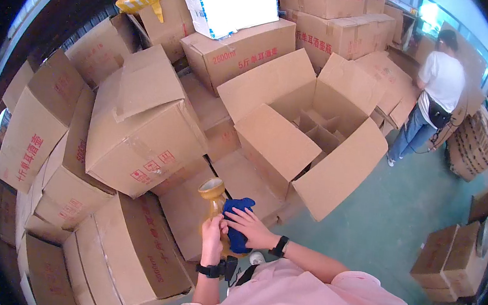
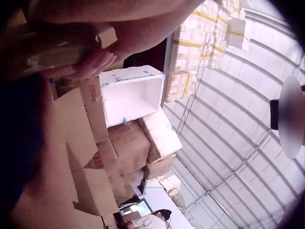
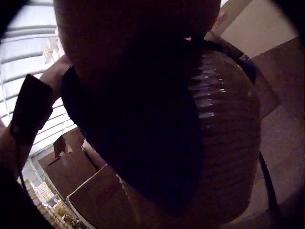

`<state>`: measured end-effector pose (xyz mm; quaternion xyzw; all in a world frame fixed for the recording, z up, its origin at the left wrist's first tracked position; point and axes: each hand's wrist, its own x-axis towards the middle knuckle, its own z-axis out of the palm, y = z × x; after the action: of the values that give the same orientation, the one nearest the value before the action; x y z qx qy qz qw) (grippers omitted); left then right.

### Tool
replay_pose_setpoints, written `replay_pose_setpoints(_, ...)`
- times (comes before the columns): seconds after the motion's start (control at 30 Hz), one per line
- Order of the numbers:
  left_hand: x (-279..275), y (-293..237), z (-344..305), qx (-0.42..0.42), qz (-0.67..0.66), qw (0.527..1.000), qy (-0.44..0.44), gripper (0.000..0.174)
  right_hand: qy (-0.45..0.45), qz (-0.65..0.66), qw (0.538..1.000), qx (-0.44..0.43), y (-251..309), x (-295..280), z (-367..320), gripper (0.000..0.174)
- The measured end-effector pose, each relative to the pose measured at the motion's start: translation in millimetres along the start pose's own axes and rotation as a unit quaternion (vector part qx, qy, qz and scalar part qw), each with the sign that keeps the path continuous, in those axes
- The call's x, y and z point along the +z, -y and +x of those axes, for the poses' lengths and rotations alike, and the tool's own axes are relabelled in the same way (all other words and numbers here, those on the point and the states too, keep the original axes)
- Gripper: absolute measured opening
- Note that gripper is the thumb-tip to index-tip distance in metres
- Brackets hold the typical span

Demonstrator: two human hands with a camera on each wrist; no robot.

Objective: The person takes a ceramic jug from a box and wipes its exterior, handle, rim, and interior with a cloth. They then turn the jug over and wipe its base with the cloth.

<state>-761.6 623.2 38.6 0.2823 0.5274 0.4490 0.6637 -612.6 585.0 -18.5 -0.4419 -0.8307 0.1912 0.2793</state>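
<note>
Right hand (image 1: 252, 230) flat on blue cloth (image 1: 238, 243)

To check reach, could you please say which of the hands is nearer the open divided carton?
Right: the right hand, on the blue cloth, lies short of the carton; the left hand, holding the jug, is farther away, leftward.

Stacked cartons (image 1: 146, 138) walled off the left, near the left grip (image 1: 212, 235) and the jug (image 1: 212, 193). Farther off and to the right, the open carton (image 1: 263, 164) could be entered from above, though splayed flaps (image 1: 340, 175) ringed its mouth and upright dividers (image 1: 322, 137) split the inside into narrow cells. Right of it, green floor (image 1: 359, 226) gave wide passage, bounded far right by another person (image 1: 443, 80).
</note>
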Motion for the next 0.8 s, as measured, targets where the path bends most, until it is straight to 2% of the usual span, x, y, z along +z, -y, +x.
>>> replay_pose_setpoints(0.1, -4.3, 0.6, 0.3, 0.008, -0.009, 1.000, 0.011, 0.015, -0.023, 0.026, 0.999, 0.016, -7.1, -2.0, 2.5, 0.090)
replay_pose_setpoints(0.23, 2.6, -8.5, -7.4, 0.029, 0.001, 1.000, 0.005, 0.015, -0.101, 0.104, 0.989, 0.019, -22.8, -0.8, 0.8, 0.085)
replay_pose_setpoints(0.33, 0.4, -6.0, -5.2, 0.052, 0.023, 0.997, 0.046, 0.015, -0.129, 0.166, 0.976, 0.053, -31.1, 6.1, -3.0, 0.084)
replay_pose_setpoints(0.57, 9.8, -20.2, -3.8, 0.051, 0.018, 0.998, 0.029, 0.017, -0.141, 0.266, 0.952, 0.057, -52.1, 18.2, -15.8, 0.092)
replay_pose_setpoints(0.77, 22.4, -40.2, -0.8, 0.073, -0.014, 0.996, 0.048, 0.018, -0.185, 0.362, 0.909, 0.087, -54.5, 27.8, -22.9, 0.099)
replay_pose_setpoints(0.8, 25.7, -42.9, -0.3, 0.078, -0.017, 0.996, 0.044, 0.017, -0.180, 0.411, 0.889, 0.091, -49.8, 27.8, -23.4, 0.101)
